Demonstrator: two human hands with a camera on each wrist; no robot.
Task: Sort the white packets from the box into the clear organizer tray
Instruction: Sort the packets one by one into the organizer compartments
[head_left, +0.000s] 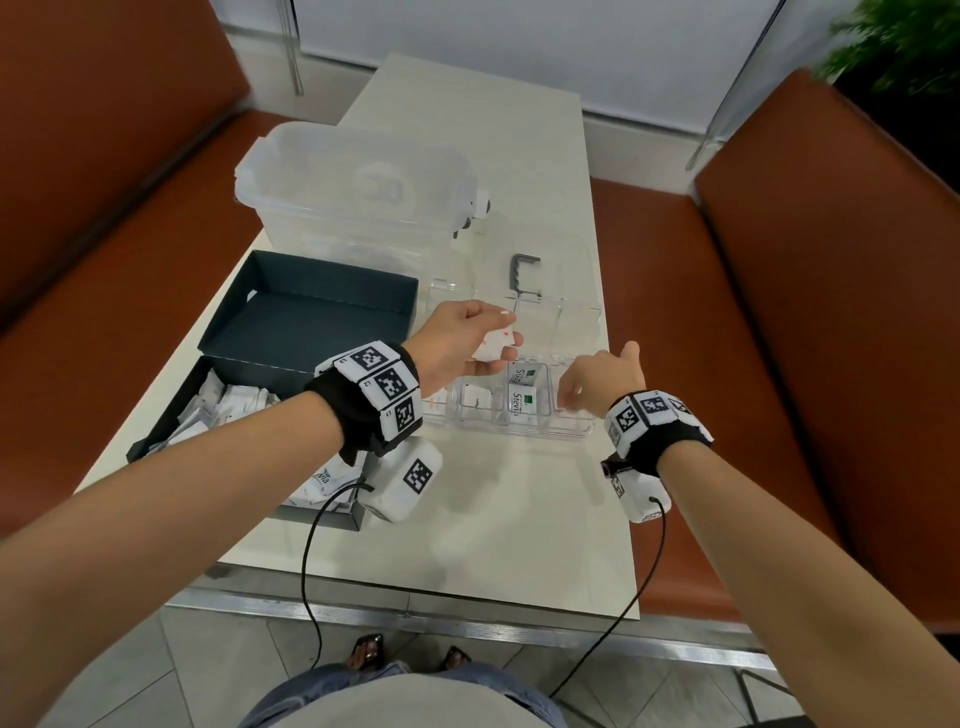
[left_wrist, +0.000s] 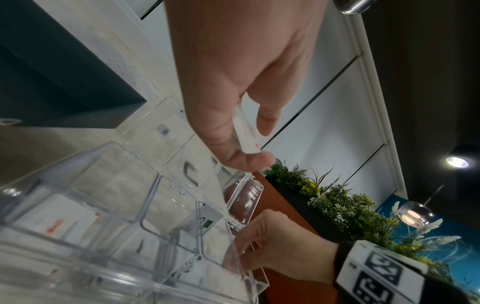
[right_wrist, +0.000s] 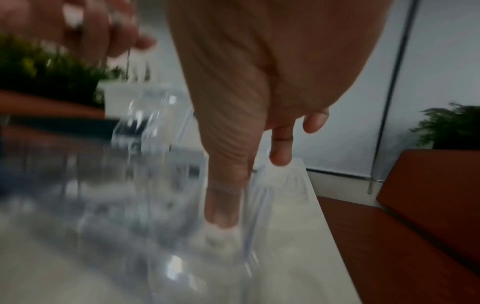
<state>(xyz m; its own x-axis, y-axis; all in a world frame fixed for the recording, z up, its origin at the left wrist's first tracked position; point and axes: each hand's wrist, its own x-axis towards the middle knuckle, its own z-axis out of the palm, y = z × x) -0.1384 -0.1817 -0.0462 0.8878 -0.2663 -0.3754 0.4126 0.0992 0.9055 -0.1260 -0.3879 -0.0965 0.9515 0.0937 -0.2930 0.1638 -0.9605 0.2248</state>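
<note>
My left hand (head_left: 506, 338) pinches white packets with red marks (head_left: 496, 345) between thumb and fingers, held just above the clear organizer tray (head_left: 519, 434). In the left wrist view the same packets (left_wrist: 245, 131) show edge-on in my left hand (left_wrist: 249, 144). My right hand (head_left: 571, 402) reaches down into the tray's rightmost compartment. A straight finger (right_wrist: 223, 216) touches something white at the bottom, which is blurred. Other compartments hold Stevia packets (head_left: 522, 395) and a white packet (head_left: 477, 399). The dark box (head_left: 171, 415) at the left holds several loose white packets (head_left: 234, 405).
A large clear lidded storage bin (head_left: 358, 192) stands behind the box. A grey handle (head_left: 524, 270) lies beyond the tray's raised clear lid (head_left: 561, 322). Orange-brown benches (head_left: 831, 312) flank the pale table (head_left: 493, 519), whose right edge is near the tray.
</note>
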